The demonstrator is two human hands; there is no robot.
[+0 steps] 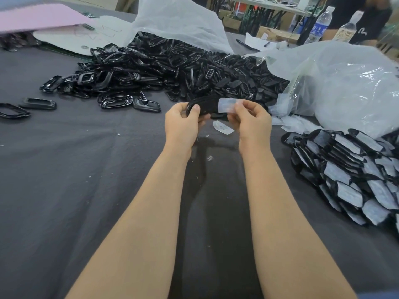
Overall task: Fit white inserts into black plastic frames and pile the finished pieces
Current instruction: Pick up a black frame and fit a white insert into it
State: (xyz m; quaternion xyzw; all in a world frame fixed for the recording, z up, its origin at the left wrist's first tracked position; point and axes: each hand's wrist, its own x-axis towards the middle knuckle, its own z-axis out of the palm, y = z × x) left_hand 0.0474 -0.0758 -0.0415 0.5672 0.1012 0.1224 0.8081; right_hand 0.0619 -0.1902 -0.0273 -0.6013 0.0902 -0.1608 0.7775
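The left hand [182, 120] curls round one end of a black frame [203, 107], with the thumb pressed on top, so the frame cannot wobble. The right hand [250, 121] pinches a white insert [228, 105] between thumb and fingers and holds it at the other end of the frame, touching it or just over it (the blur makes it hard to tell which). I think the insert is held flat and lined up like this so it can be pushed into the hole in the frame; it does not look pushed in yet. Both hands are up off the grey cloth [86, 169], close together, near the middle of the table. Both bare arms reach straight out from the body, and the wrists bend a little inward. One loose insert [223, 127] lies on the cloth just under the hands. Behind the hands is the big heap of empty frames [162, 67], spilling out below a pale plastic bag [179, 20], near enough to grab the next one. A clear bag [349, 83] sits to the right, with spare inserts [289, 121] lying at its mouth. The pile of finished pieces [345, 169] is on the right, near the right arm, so a done piece can be dropped there with little reaching.
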